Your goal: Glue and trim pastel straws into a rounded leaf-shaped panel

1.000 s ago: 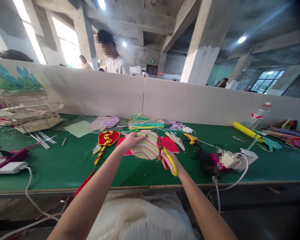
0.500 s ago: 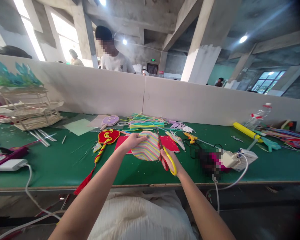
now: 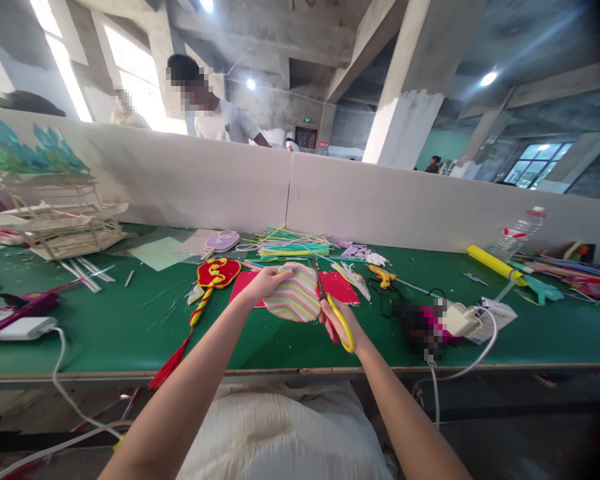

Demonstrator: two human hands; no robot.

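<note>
My left hand grips the left edge of a round piece with zigzag stripes in pink, yellow, grey and white, thumb on top. My right hand is closed round scissors with yellow and red handles. Their blades point away from me along the right edge of the striped piece; whether they bite into it I cannot tell. Beneath both hands lies a red sheet on the green table. Left of it rests a red and yellow fan-shaped piece with a red tassel.
Behind the hands lie a heap of coloured strips and a lilac fan shape. To the right are a yellow glue gun, a power strip with cables, and a plastic bottle. A low white partition borders the table; a person stands behind it.
My hands, the scissors and the striped piece hold nearly the same pose. Behind the partition, the person has shifted left and leans with head turned lower.
</note>
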